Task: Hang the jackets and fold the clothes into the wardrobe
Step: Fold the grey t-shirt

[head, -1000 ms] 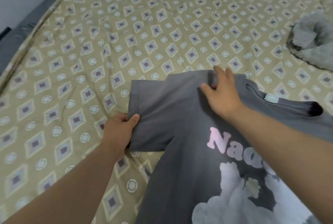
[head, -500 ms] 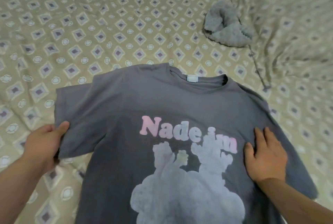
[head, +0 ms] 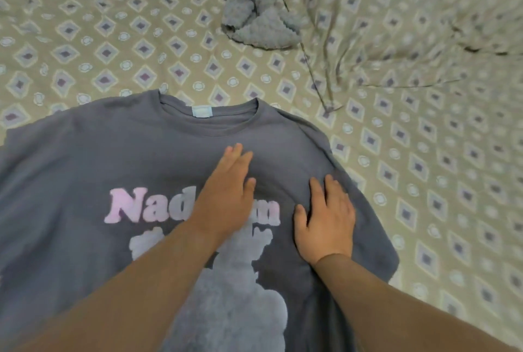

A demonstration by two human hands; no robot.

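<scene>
A grey T-shirt [head: 119, 153] with pink lettering and a pale cloud-like print lies face up and spread out on the bed. My left hand [head: 226, 196] lies flat on its chest, fingers straight, covering the middle of the lettering. My right hand [head: 325, 218] rests flat on the shirt beside it, toward the right shoulder and sleeve. Neither hand grips any cloth. The shirt's left sleeve runs out of view at the left edge.
The bed is covered by a beige sheet [head: 424, 167] with a diamond pattern. A crumpled fluffy grey garment [head: 260, 23] lies beyond the shirt's collar. Rumpled patterned bedding [head: 424, 26] bunches at the upper right.
My left hand has let go of the left sleeve and moved onto the shirt's chest. My right hand has stayed flat near the right sleeve. The view has shifted right.
</scene>
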